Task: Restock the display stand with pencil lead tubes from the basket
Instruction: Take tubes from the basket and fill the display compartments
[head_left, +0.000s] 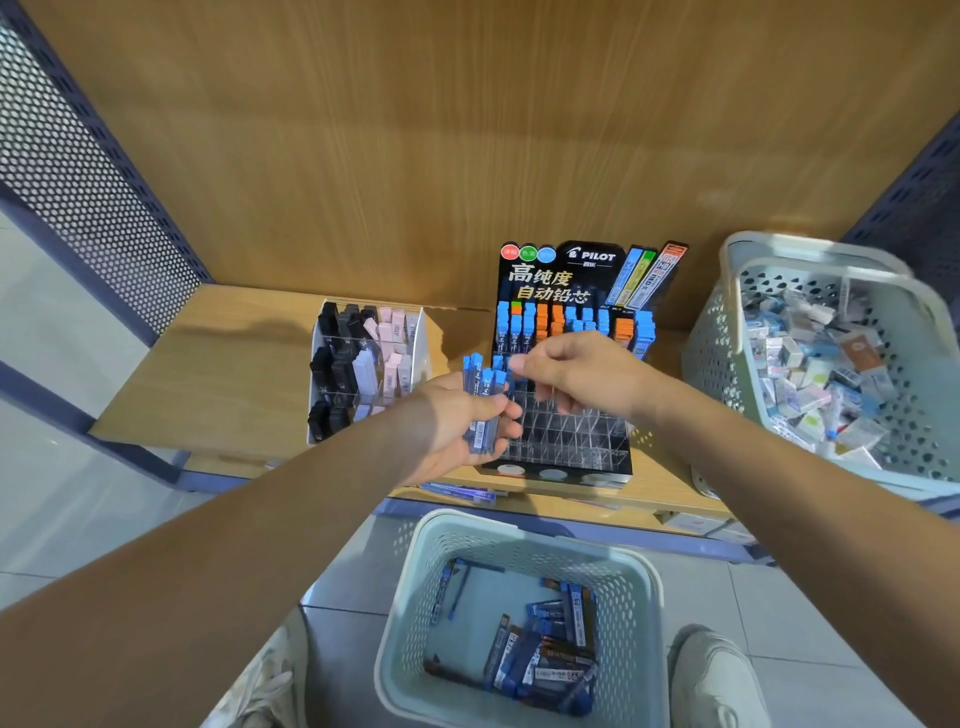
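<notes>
A black Pilot display stand (566, 441) sits on the wooden shelf, its back rows filled with blue and orange lead tubes and its clear front slots bare. My left hand (457, 431) grips a bunch of blue-capped lead tubes (483, 400) in front of the stand's left side. My right hand (571, 374) hovers over the stand's middle, fingers curled, its thumb and forefinger at the top of a tube in the bunch. Below, on the floor, a pale green basket (639, 597) holds several more lead tubes (550, 660).
A clear rack of black, grey and pink erasers (363, 364) stands left of the stand. A second basket (727, 332) full of mixed stationery sits on the shelf at right. Loose tubes (462, 492) lie at the shelf's front edge. My shoes flank the floor basket.
</notes>
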